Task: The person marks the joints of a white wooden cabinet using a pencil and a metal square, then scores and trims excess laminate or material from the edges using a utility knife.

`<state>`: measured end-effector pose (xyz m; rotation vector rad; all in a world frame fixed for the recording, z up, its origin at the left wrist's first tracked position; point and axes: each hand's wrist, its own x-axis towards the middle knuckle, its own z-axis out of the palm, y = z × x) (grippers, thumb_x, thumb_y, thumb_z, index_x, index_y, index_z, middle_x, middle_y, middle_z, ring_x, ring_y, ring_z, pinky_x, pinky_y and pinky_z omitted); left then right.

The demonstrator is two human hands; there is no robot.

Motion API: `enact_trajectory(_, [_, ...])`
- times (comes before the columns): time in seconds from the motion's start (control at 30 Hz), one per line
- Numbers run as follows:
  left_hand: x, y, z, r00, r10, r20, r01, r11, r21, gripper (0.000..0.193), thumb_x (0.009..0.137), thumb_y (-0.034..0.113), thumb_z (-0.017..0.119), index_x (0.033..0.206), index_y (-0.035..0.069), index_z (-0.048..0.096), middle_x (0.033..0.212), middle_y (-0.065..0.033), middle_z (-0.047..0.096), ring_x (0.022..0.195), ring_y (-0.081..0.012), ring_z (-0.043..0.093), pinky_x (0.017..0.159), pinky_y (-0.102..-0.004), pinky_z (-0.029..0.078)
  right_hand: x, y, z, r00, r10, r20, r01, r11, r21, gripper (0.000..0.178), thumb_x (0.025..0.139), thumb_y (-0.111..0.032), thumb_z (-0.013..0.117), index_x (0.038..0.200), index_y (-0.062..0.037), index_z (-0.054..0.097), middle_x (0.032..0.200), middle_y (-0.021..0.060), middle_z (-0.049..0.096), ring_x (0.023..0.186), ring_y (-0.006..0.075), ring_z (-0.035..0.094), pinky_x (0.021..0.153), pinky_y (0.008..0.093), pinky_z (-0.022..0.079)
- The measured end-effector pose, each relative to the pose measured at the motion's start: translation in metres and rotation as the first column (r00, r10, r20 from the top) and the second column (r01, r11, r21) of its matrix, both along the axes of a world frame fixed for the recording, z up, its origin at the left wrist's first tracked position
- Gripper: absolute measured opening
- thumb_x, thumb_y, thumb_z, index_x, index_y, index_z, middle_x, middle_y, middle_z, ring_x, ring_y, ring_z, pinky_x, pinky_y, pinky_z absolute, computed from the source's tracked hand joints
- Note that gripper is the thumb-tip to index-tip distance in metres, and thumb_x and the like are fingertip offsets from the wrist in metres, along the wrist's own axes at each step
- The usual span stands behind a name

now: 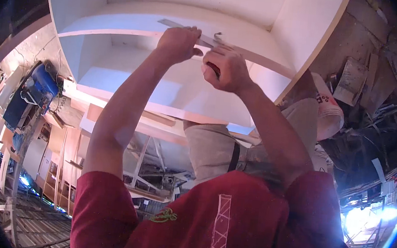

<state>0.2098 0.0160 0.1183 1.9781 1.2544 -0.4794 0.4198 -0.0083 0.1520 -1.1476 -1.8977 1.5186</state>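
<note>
The left hand (180, 43) lies over a flat metal-coloured strip (167, 23), moderately open: the fingers are bent across the strip, the thumb apart from them beside the shelf's near edge. Whether thumb and fingers pinch anything cannot be told. The right hand (225, 69) is loosely curled beside the strip's right end. A dark patch shows inside its curl; whether this is a held object or shadow cannot be told.

The strip rests on the white shelf (137, 15), near its middle, slanting toward the near edge, its left end projecting past the left hand. The left hand's placement probably keeps the strip from sliding, while the shelf supports it from beneath. A small dark curved piece (218, 35) shows on the shelf just beyond the right hand.

The shelf spans a white cabinet (305, 31) from its left wall to its right wall. Beyond the cabinet's right edge stands a pale bucket (329, 120), near the person's trousers (210, 149), with loose boards (352, 79) farther out. Well beyond the cabinet's lower left corner is a blue container (45, 80).
</note>
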Motion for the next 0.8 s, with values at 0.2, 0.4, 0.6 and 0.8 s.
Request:
enact_trajectory(0.2, [0.015,-0.011,0.015,0.989,0.073,0.126,-0.075,0.997,0.014,0.053,0.084,0.043,0.077,0.122,0.009,0.062,0.113,-0.0124,0.071,0.102,-0.0307,0.070,0.085,-0.0435,0.057,0.024,-0.009,0.012,0.999,0.036,0.020,-0.037,0.998,0.043,0.013,0.076,-0.017,0.064,0.074,-0.0052,0.060,0.073,0.0120,0.062,0.073,0.0340,0.062,0.070,0.0443,0.051])
enact_trajectory(0.4, [0.025,-0.007,0.015,0.989,0.093,0.114,-0.083,0.992,-0.094,0.049,0.083,0.041,0.078,0.118,0.011,0.062,0.108,-0.0133,0.070,0.101,-0.0328,0.069,0.084,-0.0461,0.056,0.032,-0.009,0.032,1.000,-0.008,0.023,0.008,1.000,-0.018,0.014,0.077,-0.018,0.064,0.075,-0.0057,0.060,0.073,0.0120,0.061,0.072,0.0345,0.062,0.070,0.0450,0.051])
enact_trajectory(0.6, [0.029,-0.009,0.001,0.992,0.113,0.058,-0.115,0.992,0.044,0.051,0.081,0.039,0.080,0.114,0.005,0.060,0.108,-0.0123,0.070,0.101,-0.0319,0.069,0.083,-0.0450,0.056,0.026,-0.007,0.006,0.998,0.038,0.054,-0.036,0.999,-0.027,0.013,0.076,-0.018,0.065,0.074,-0.0062,0.060,0.072,0.0126,0.060,0.071,0.0345,0.062,0.069,0.0451,0.051])
enact_trajectory(0.8, [0.036,-0.020,0.012,0.971,0.194,0.140,-0.194,0.981,-0.018,0.046,0.082,0.038,0.080,0.111,0.007,0.063,0.106,-0.0107,0.069,0.101,-0.0299,0.069,0.085,-0.0442,0.056,0.051,-0.006,0.011,1.000,0.014,-0.015,-0.014,1.000,-0.014,0.013,0.076,-0.017,0.065,0.075,-0.0055,0.060,0.073,0.0130,0.060,0.070,0.0347,0.061,0.068,0.0453,0.050])
